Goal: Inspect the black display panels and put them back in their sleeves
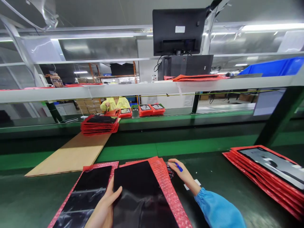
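Observation:
My left hand (104,202) grips the left edge of a glossy black flat panel (140,193), its thumb lying on the panel's face. The panel is raised and tilted above a red bubble-wrap sleeve (166,183). To the left, a second black panel (87,190) rests on another red bubble-wrap sleeve (111,164). My right hand (181,175), in a blue cuff, has its fingers curled with a blue pen (178,167) among them. Its fingertips are at a small dark shiny object (170,171) beside the sleeve; its kind is unclear.
On the right lies a stack of red sleeves (261,177) topped by a grey-and-black panel. A brown board (71,155) slopes up to another red stack (99,125). A shelf (133,90) crosses above, bearing a monitor (179,31). Across, a person in yellow (116,103) works.

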The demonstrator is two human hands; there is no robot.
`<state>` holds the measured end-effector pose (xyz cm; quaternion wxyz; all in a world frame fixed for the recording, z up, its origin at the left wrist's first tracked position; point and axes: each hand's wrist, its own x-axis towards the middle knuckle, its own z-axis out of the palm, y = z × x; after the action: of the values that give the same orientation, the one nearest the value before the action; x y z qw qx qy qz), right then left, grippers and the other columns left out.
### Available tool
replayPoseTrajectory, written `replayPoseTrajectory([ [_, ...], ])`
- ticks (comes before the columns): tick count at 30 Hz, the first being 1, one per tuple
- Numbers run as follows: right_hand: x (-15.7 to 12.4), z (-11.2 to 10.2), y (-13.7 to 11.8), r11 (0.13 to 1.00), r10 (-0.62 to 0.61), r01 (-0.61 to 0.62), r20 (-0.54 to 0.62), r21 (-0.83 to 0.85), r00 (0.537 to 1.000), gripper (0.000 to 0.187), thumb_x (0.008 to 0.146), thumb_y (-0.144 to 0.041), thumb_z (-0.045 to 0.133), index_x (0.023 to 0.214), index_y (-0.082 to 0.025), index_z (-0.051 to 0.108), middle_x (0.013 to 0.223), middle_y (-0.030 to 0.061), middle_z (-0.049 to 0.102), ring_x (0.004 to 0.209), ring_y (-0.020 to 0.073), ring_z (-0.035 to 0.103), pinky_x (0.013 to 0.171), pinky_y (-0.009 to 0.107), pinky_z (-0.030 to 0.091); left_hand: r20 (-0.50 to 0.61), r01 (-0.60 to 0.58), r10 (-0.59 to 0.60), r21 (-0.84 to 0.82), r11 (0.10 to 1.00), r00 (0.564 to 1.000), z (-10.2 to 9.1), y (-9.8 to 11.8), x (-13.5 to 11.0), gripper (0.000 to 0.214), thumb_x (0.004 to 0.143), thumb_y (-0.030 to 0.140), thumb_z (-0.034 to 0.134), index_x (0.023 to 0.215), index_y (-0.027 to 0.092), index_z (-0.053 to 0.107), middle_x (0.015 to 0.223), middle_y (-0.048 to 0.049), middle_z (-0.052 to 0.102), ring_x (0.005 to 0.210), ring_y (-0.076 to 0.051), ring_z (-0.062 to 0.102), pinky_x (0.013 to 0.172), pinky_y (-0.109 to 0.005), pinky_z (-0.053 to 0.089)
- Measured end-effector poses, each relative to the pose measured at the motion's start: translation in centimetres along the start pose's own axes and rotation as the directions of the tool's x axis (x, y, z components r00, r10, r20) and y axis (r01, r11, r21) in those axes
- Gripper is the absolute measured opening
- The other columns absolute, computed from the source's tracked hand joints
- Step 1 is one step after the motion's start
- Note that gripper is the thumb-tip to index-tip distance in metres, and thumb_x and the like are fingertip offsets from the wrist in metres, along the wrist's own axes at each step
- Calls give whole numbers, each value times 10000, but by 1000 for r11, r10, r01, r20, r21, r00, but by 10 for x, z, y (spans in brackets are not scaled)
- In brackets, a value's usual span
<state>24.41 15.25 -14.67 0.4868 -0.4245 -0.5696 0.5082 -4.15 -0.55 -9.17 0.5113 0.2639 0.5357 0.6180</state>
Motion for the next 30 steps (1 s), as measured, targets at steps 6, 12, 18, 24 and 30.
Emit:
replayPoseTrajectory([
  [6, 9, 4, 15, 998, 53, -53, 8, 27, 999, 164, 910, -270, 596, 1000, -135, 625, 945, 27, 667, 769, 157, 658, 684, 332, 560, 191, 178, -178, 18, 984, 965, -3, 11, -14, 871, 712, 351, 719, 1457, 324, 268, 1158, -25, 687, 1216, -220, 544, 965, -322, 450],
  [12, -1, 5, 10, 994, -23, 31, -78, 103, 997, 184, 857, -289, 661, 960, -138, 643, 954, 40, 705, 880, 195, 679, 828, 411, 534, 203, -52, -81, 578, 815, 976, -20, 43, 7, 455, 687, 563, 680, 878, 151, 663, 483, 46, 545, 365, -133, 533, 371, -227, 384],
  [18, -7, 7, 9, 986, -94, 129, -290, 104, 952, 355, 665, -515, 736, 831, -203, 700, 898, 46, 753, 909, 292, 683, 857, 416, 510, 159, -32, -77, 589, 807, 984, -30, 49, 16, 518, 600, 671, 664, 680, 169, 570, 460, 73, 464, 356, -81, 439, 334, -183, 278],
  [24, -9, 7, 18, 983, -140, 169, -319, 66, 937, 302, 715, -458, 719, 866, -197, 707, 955, 70, 755, 911, 287, 674, 867, 423, 495, 229, 1, -154, 555, 832, 961, -10, 27, 12, 493, 597, 642, 676, 706, 213, 459, 524, 113, 375, 417, -51, 297, 396, -185, 297],
  [30, 1, 3, 40, 981, -149, 181, -312, 74, 938, 196, 884, -329, 616, 946, -146, 647, 1025, 53, 693, 948, 211, 654, 879, 440, 495, 176, 41, -215, 673, 739, 961, -4, 31, 31, 397, 742, 461, 678, 618, 203, 403, 460, 127, 291, 393, -42, 208, 369, -188, 136],
])
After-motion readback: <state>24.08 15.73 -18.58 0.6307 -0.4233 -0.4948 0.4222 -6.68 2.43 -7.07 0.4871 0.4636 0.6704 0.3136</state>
